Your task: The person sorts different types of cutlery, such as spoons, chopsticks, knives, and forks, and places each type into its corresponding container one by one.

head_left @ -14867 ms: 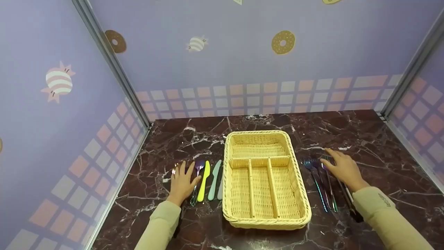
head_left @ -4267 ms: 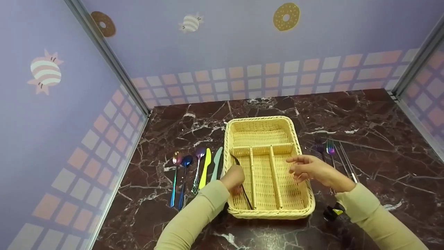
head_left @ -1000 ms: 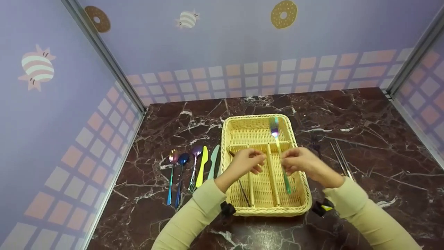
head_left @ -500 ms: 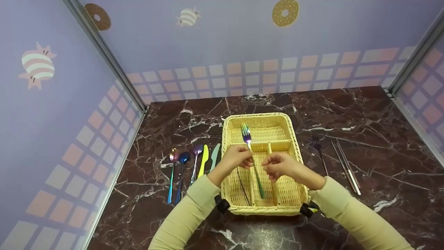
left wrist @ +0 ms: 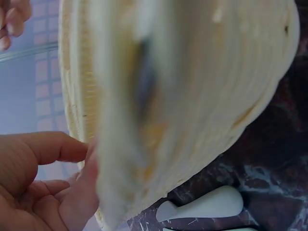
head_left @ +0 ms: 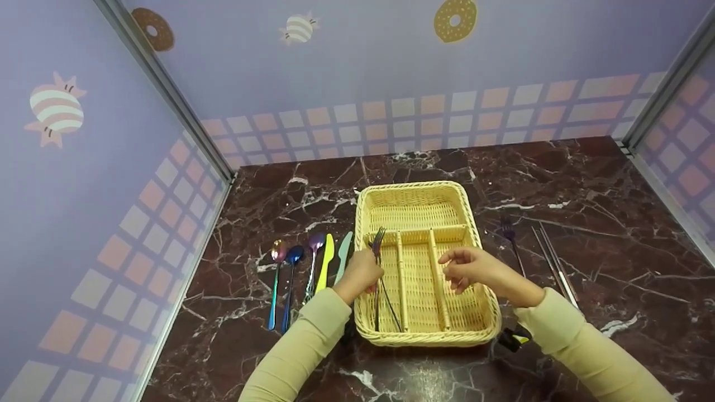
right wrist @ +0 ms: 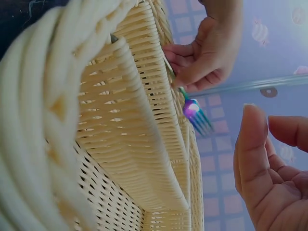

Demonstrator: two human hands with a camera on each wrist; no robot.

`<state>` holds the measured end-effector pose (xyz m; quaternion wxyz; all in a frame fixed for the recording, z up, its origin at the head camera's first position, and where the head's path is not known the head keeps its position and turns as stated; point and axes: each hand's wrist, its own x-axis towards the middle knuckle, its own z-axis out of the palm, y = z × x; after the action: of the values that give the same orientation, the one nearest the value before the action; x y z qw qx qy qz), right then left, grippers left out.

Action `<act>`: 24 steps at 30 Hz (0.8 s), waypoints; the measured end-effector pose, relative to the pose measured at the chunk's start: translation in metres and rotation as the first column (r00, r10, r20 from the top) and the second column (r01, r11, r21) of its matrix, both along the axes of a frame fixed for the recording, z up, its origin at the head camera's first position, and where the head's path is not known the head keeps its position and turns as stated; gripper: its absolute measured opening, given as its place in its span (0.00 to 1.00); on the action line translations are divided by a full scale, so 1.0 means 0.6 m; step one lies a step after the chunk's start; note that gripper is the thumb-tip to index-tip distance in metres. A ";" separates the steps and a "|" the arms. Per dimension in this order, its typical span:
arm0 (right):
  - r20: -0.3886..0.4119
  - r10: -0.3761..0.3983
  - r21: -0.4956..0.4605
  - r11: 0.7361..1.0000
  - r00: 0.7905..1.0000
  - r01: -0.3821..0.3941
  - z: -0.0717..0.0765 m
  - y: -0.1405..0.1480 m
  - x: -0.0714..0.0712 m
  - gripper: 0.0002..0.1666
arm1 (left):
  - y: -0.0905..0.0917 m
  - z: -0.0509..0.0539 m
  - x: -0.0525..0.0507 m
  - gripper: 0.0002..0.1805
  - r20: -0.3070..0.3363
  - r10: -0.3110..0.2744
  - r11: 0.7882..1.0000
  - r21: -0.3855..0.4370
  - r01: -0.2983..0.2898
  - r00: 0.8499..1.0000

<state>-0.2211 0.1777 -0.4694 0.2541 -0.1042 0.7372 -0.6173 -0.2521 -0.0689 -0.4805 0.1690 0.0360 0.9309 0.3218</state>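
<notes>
My left hand (head_left: 362,272) pinches a rainbow-coloured fork (head_left: 378,241) upright over the front left compartment of a yellow woven basket (head_left: 430,339). In the right wrist view, the tines of that fork (right wrist: 196,115) show purple and green beyond the basket's divider. Lying slanted in the same compartment is another utensil with a thin dark handle (head_left: 392,306); my left hand partly covers it. My right hand (head_left: 475,271) hovers over the right compartment, fingers loosely bent, thumb and forefinger apart, holding nothing.
Left of the basket lie a pinkish-gold spoon (head_left: 278,252), a blue spoon (head_left: 294,254), a purple spoon (head_left: 317,242), a yellow knife (head_left: 325,262) and a mint knife (head_left: 343,250). A dark purple fork (head_left: 508,229) and metal chopsticks (head_left: 553,262) lie on its right. Patterned walls enclose the table.
The rainbow fork passed from my right hand to my left, then moved left from the middle to over the left compartment. My right hand has drawn back to the right.
</notes>
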 end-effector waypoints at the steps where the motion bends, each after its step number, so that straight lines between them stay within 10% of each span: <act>1: -0.001 0.000 0.000 1.000 1.000 0.000 0.000 0.000 0.000 0.21 | 0.001 -0.004 0.001 0.15 -0.005 -0.011 1.000 -0.012 0.011 1.000; 9: 0.022 0.008 -0.022 1.000 1.000 -0.008 -0.004 0.003 -0.004 0.20 | 0.014 -0.010 0.012 0.20 -0.052 -0.121 0.982 -0.155 0.112 0.991; 16: -0.008 0.025 -0.008 1.000 1.000 -0.026 -0.004 0.006 -0.003 0.22 | 0.025 -0.022 0.000 0.12 0.047 -0.167 0.908 -0.383 0.172 0.985; 18: -0.020 0.028 0.002 1.000 0.999 -0.028 -0.004 0.008 -0.003 0.21 | 0.024 -0.039 -0.006 0.10 0.035 -0.192 0.880 -0.436 0.188 0.981; 21: -0.018 0.031 0.000 1.000 0.999 -0.031 -0.005 0.009 -0.002 0.18 | 0.007 -0.137 -0.050 0.09 -0.015 -0.283 0.842 -0.482 0.241 0.959; 24: -0.019 0.039 -0.005 0.999 0.999 -0.039 -0.005 0.009 -0.001 0.17 | 0.002 -0.178 -0.076 0.07 0.059 -0.267 0.855 -0.446 0.265 0.962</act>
<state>-0.2218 0.1834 -0.4722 0.2587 -0.1250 0.7357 -0.6133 -0.2979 -0.0675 -0.5873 0.2133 0.1250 0.9663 0.0712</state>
